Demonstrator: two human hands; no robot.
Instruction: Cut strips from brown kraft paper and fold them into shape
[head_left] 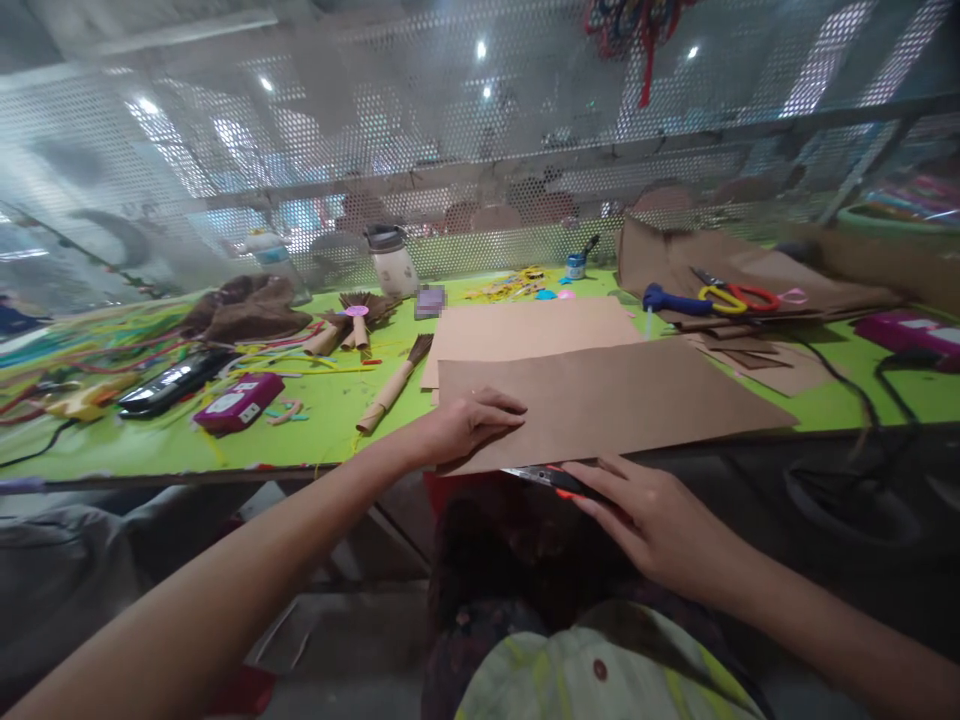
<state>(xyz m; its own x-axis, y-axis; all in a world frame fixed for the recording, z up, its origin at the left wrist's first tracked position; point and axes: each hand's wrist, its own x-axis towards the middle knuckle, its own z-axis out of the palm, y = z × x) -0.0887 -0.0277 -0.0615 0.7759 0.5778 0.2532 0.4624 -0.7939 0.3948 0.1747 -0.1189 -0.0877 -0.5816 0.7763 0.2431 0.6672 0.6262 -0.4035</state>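
A large brown paper sheet (607,400) lies across the front of the green table (315,420), on top of another brown sheet (525,330). My left hand (465,425) lies flat on the near left corner of the top sheet, fingers stretched out, pressing it down. My right hand (652,515) is closed round an orange and black utility knife (551,478). The knife's blade sits at the near edge of the sheet, just off the table's front edge.
Rolled paper brooms (390,385), a pink box (238,402), a black device (172,382) and coloured strips lie at the left. Scissors (731,297), a blue glue gun (671,300) and brown cardboard pieces sit at the right. A perforated metal screen (480,150) stands behind.
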